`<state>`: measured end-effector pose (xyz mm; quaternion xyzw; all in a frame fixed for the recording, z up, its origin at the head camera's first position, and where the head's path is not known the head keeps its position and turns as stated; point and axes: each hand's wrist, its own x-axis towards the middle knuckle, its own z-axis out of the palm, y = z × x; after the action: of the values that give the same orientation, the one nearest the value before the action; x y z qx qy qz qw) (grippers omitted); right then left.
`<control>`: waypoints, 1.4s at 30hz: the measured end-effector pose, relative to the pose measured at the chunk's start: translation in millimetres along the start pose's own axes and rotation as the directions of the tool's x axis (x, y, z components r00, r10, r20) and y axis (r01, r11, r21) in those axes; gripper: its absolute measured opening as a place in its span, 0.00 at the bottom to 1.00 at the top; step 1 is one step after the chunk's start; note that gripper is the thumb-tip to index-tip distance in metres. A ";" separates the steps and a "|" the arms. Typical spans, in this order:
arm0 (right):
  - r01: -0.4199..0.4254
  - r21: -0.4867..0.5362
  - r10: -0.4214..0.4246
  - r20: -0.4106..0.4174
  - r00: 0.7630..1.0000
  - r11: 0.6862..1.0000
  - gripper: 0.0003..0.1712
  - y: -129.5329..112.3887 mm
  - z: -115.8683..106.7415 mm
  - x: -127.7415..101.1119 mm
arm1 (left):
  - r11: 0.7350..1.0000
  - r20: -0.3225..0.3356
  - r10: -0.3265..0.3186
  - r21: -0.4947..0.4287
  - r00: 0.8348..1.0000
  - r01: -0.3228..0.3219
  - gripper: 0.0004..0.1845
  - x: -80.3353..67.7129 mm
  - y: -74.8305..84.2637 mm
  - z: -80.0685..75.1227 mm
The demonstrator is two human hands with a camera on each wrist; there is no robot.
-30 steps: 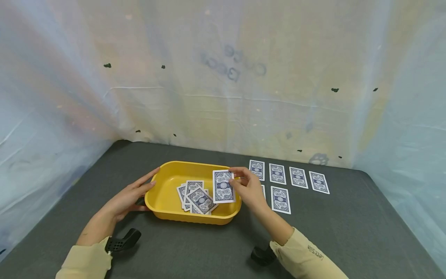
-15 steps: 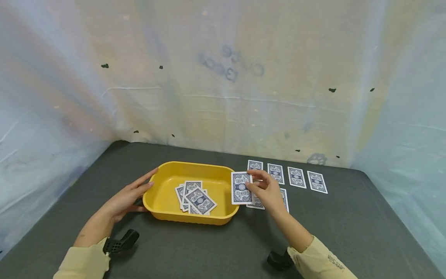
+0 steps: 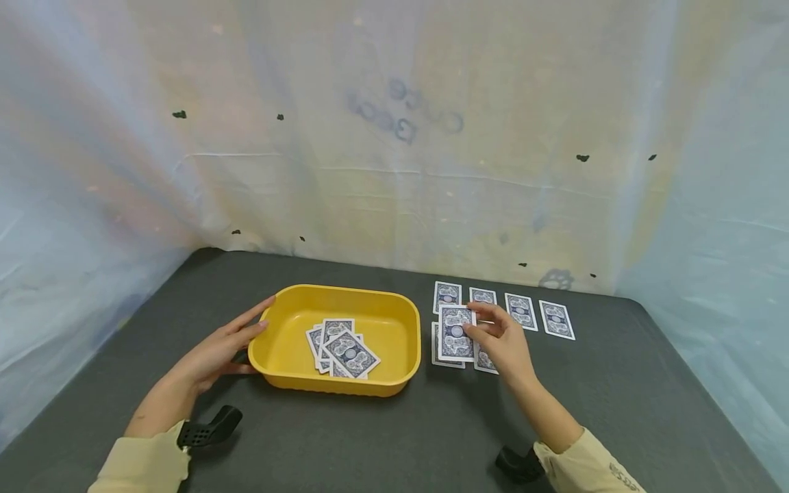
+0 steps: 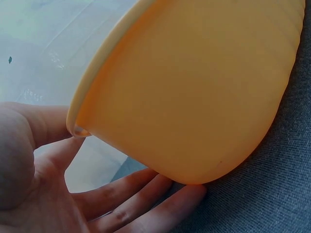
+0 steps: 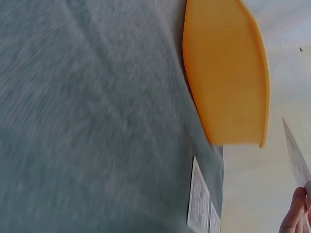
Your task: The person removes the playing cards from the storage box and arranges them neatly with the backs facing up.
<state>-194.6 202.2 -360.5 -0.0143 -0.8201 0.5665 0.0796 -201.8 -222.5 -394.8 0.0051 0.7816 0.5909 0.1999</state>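
1. Our right hand (image 3: 502,340) pinches a face-down playing card (image 3: 456,333), its long axis pointing away from us, above the laid-out cards (image 3: 520,311).
2. Our left hand (image 3: 212,350), fingers straight, rests against the yellow tub (image 3: 296,301).

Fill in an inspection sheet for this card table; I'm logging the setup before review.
Surface: dark grey table, cloth-like.
Job's things: yellow tub holding a loose pile of cards; face-down cards in rows to its right; one held card.
Clutter: nothing seen.
Hands: left hand rests straight-fingered against the tub's left wall; right hand pinches the held card over the rows.
Cables: nothing seen; a black wrist mount shows at each sleeve.
Surroundings: pale plastic sheeting with dark marks.
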 end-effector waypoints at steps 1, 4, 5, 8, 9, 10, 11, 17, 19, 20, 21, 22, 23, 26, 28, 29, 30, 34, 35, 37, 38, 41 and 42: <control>-0.004 0.001 0.004 -0.005 1.000 1.000 0.22 1.1 -2.8 0.4 | 1.000 0.000 0.002 0.000 1.000 -0.002 0.38 -0.2 0.0 -0.2; -0.014 -0.011 0.014 -0.023 1.000 1.000 0.23 4.9 -11.4 1.5 | 1.000 0.004 0.006 -0.002 1.000 -0.006 0.38 -0.3 0.1 -0.9; -0.019 -0.011 0.018 -0.029 0.999 1.000 0.23 6.5 -14.2 2.0 | 1.000 0.002 0.004 -0.001 1.000 -0.004 0.38 -0.2 0.0 -1.0; -0.036 -0.026 0.034 -0.051 0.998 0.999 0.23 11.0 -22.2 2.6 | 1.000 0.001 0.000 0.002 1.000 0.000 0.38 0.4 -0.3 -1.2; -0.041 -0.039 0.038 -0.059 0.998 0.998 0.23 12.5 -24.7 2.8 | 1.000 0.000 -0.003 0.004 1.000 0.003 0.38 0.6 -0.5 -1.2; -0.044 -0.040 0.041 -0.066 0.997 0.998 0.23 13.9 -26.9 3.0 | 1.000 -0.002 -0.006 0.007 1.000 0.006 0.38 0.8 -0.6 -1.2; -0.049 -0.041 0.046 -0.070 0.996 0.998 0.23 15.2 -29.1 2.9 | 1.000 -0.003 -0.007 0.008 1.000 0.007 0.38 0.9 -0.7 -1.2; -0.061 -0.040 0.058 -0.090 0.994 0.997 0.24 23.2 -39.6 2.2 | 1.000 0.005 0.001 0.003 1.000 -0.001 0.38 0.3 -1.1 -2.3; -0.072 -0.056 0.066 -0.093 0.993 0.996 0.24 26.1 -43.1 1.7 | 1.000 0.007 0.004 0.002 1.000 -0.004 0.37 0.2 -1.1 -2.7; -0.079 -0.069 0.072 -0.093 0.993 0.994 0.24 27.7 -45.1 1.5 | 1.000 0.008 0.006 0.001 1.000 -0.006 0.37 0.1 -1.0 -2.8; -0.090 -0.082 0.083 -0.093 0.992 0.993 0.24 29.3 -47.0 1.2 | 1.000 0.009 0.007 0.000 1.000 -0.007 0.37 0.0 -0.9 -2.8; -0.099 -0.096 0.090 -0.096 0.991 0.990 0.25 30.8 -48.8 0.8 | 1.000 0.009 0.007 0.001 1.000 -0.007 0.37 0.0 -0.8 -2.7; -0.106 -0.106 0.096 -0.099 0.990 0.989 0.25 32.4 -50.7 0.5 | 1.000 0.010 0.009 0.002 1.000 -0.009 0.38 0.1 -0.8 -2.6; -0.124 -0.130 0.110 -0.108 0.988 0.984 0.26 38.5 -56.3 0.7 | 1.000 0.006 0.004 0.006 1.000 -0.004 0.38 -0.1 -0.4 -2.0; -0.127 -0.138 0.110 -0.125 0.986 0.982 0.26 42.5 -59.2 1.3 | 1.000 0.003 0.001 0.007 1.000 -0.001 0.38 -0.3 -0.1 -1.6; -0.132 -0.150 0.113 -0.127 0.985 0.980 0.26 44.3 -60.9 1.6 | 1.000 0.002 0.001 0.007 1.000 -0.001 0.38 -0.5 0.1 -1.4; -0.137 -0.160 0.117 -0.130 0.985 0.978 0.27 46.0 -62.9 2.1 | 1.000 0.002 0.000 0.007 1.000 0.000 0.38 -0.8 0.3 -1.2; -0.154 -0.207 0.128 -0.135 0.983 0.966 0.29 51.6 -71.8 3.3 | 1.000 0.005 0.003 0.003 1.000 -0.003 0.37 -1.3 1.5 -0.6; -0.162 -0.224 0.138 -0.118 0.983 0.961 0.29 52.1 -74.7 3.4 | 1.000 0.005 0.000 0.004 1.000 0.000 0.37 -1.5 2.0 -0.4; -0.172 -0.236 0.152 -0.101 0.983 0.956 0.29 54.2 -79.4 4.0 | 1.000 0.003 -0.001 0.008 1.000 0.001 0.37 -1.6 2.3 -0.5; -0.179 -0.240 0.162 -0.091 0.983 0.954 0.29 54.4 -81.4 4.0 | 1.000 0.002 -0.003 0.011 1.000 0.003 0.37 -1.7 2.4 -0.5; -0.189 -0.274 0.183 -0.048 0.982 0.943 0.30 56.9 -87.9 5.7 | 1.000 -0.002 -0.008 0.016 1.000 0.008 0.37 -2.0 2.7 -0.6; -0.189 -0.284 0.186 -0.037 0.982 0.940 0.31 57.9 -89.9 6.6 | 1.000 -0.001 -0.008 0.018 1.000 0.008 0.37 -2.0 2.4 -0.9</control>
<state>-191.7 306.9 -382.7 -0.1065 -0.8879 0.4469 0.0263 -200.8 -223.1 -391.8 0.0035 0.7871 0.5829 0.2016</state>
